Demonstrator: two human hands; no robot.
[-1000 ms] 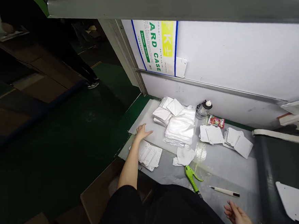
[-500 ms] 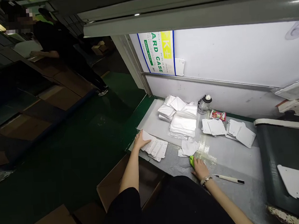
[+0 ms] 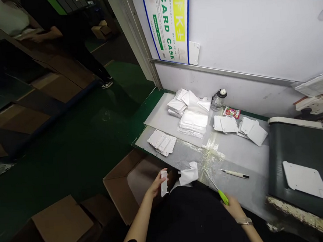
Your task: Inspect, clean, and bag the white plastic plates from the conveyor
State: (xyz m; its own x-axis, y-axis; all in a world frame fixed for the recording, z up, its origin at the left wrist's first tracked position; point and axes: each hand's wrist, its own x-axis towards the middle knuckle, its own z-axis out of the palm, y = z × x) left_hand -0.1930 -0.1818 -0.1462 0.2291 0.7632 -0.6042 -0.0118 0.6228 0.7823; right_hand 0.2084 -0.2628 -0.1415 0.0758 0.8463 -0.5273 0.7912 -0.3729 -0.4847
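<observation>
My left hand (image 3: 156,184) is closed around a white plastic plate (image 3: 164,184), tilted nearly edge-on, above the open cardboard box (image 3: 116,180). My right hand (image 3: 232,206) grips a green-handled tool (image 3: 223,197) near the table's front edge. Its thin metal shaft points away from me to the left; its exact kind cannot be made out. Between my hands a crumpled white cloth (image 3: 189,175) lies at the table edge close to my body. A spread stack of white plates (image 3: 162,142) sits at the table's left corner.
At the back are wrapped white stacks (image 3: 193,122), a bottle (image 3: 218,100) and a red packet (image 3: 231,112). More white plates (image 3: 226,124) lie right of them. A white pen-like tool (image 3: 235,173) rests near a dark conveyor belt (image 3: 296,144). A co-worker (image 3: 76,49) stands far left.
My left hand has come from the left stack toward my body with a white plate. My right hand, with the green-handled tool, has drawn back rightward. The cloth has shifted nearer my body.
</observation>
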